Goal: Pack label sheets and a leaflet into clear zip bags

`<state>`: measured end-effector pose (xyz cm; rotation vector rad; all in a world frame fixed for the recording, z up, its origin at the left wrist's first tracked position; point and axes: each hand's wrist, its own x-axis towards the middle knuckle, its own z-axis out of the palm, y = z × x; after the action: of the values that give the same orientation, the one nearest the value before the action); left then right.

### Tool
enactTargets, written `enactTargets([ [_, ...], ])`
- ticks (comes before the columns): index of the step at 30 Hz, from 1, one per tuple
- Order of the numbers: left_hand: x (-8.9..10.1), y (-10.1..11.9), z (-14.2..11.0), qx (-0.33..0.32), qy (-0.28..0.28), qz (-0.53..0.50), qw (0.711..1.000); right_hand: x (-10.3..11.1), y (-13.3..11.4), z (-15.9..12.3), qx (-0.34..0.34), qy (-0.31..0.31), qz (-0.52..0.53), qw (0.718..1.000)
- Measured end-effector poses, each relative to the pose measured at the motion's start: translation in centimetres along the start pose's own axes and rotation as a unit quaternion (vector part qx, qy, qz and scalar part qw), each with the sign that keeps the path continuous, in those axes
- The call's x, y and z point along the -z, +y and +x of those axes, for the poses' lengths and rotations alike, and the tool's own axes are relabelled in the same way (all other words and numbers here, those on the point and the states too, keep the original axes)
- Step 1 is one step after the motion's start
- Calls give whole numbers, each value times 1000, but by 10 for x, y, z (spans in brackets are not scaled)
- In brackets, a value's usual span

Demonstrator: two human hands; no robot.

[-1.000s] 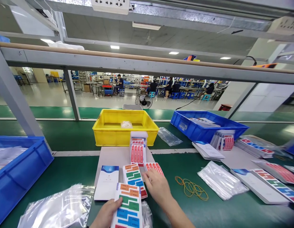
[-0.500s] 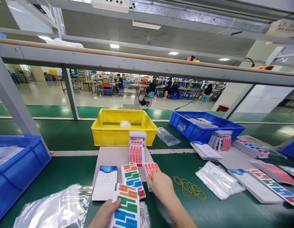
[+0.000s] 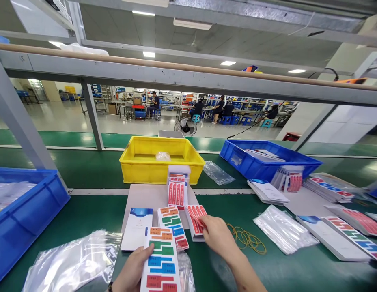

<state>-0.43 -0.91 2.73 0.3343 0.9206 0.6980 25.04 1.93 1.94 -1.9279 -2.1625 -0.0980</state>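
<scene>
My left hand [image 3: 134,263] grips a sheet of colored label stickers [image 3: 161,259], orange, green, blue and red, with the thumb on its face. My right hand [image 3: 217,235] pinches the top red label sheet [image 3: 197,215] of a small pile, and its near edge is bending up. Between the hands lies another stack of multicolored label sheets [image 3: 173,225]. To the left of that stack rests a white booklet with a blue top [image 3: 137,231]. Behind them, more red label sheets [image 3: 177,194] lean against the yellow bin. A clear bag [image 3: 185,269] lies partly under the held sheet.
A yellow bin [image 3: 162,172] stands at the back, with blue bins at left [image 3: 30,219] and right [image 3: 240,164]. Rubber bands [image 3: 247,239], plastic bags [image 3: 284,231] and more booklets [image 3: 267,191] lie to the right. Clear bags [image 3: 72,259] lie front left. A shelf beam crosses above.
My right hand has drawn slightly back and right, lifting the near edge of the top red label sheet. My left hand keeps its sheet. The view has shifted a little.
</scene>
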Motion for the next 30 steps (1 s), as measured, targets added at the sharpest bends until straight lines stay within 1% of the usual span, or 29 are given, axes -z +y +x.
enactTargets([
  [1, 1, 0, 1, -5, 1, -8, 1000, -2, 2, -1, 28, 75, 18, 997],
  [2, 1, -1, 2, -7, 2, -12, 1000, -3, 2, -2, 61, 159, 36, 985],
  [3, 2, -2, 4, -6, 3, -15, 1000, -2, -3, -3, 97, 237, 53, 965],
  [4, 3, -3, 6, -7, 2, -19, 1000, 0, -11, -5, 138, 301, 69, 941],
  [5, 4, -4, 7, -12, -2, -23, 1000, 3, -22, -8, 177, 340, 86, 919],
  [7, 6, -7, 11, -31, -14, -34, 999, 8, -51, -16, 249, 349, 122, 895],
  [10, 8, -12, 15, -63, -27, -51, 996, 8, -91, -28, 323, 325, 133, 879],
  [12, 9, -13, 16, -69, -36, -65, 995, 0, -107, -33, 349, 313, 134, 873],
  [15, 9, -13, 16, -70, -46, -66, 994, -14, -116, -35, 361, 313, 144, 866],
  [18, 9, -14, 15, -84, -56, -32, 994, -21, -113, -35, 370, 307, 150, 864],
  [20, 10, -15, 16, -106, -58, -10, 993, -21, -108, -35, 372, 276, 178, 868],
  [21, 11, -16, 16, -115, -60, -3, 992, -20, -103, -35, 363, 252, 207, 873],
  [22, 12, -17, 17, -120, -63, 4, 991, -19, -99, -34, 336, 224, 248, 880],
  [23, 13, -19, 17, -118, -69, 12, 991, -19, -94, -34, 286, 195, 300, 889],
  [24, 14, -20, 17, -112, -76, 23, 991, -18, -89, -32, 214, 164, 361, 893],
  [25, 15, -21, 18, -106, -82, 36, 990, -18, -84, -30, 128, 128, 430, 884],
  [26, 17, -21, 17, -102, -87, 54, 990, -19, -80, -28, 46, 82, 502, 860],
  [27, 18, -21, 17, -103, -92, 77, 987, -19, -77, -26, -21, 23, 570, 821],
  [28, 18, -20, 17, -107, -99, 106, 984, -20, -74, -23, -65, -40, 629, 774],
  [29, 19, -19, 16, -115, -110, 142, 977, -21, -71, -20, -88, -95, 675, 726],
  [30, 20, -17, 15, -129, -124, 187, 966, -22, -68, -17, -102, -130, 708, 687],
])
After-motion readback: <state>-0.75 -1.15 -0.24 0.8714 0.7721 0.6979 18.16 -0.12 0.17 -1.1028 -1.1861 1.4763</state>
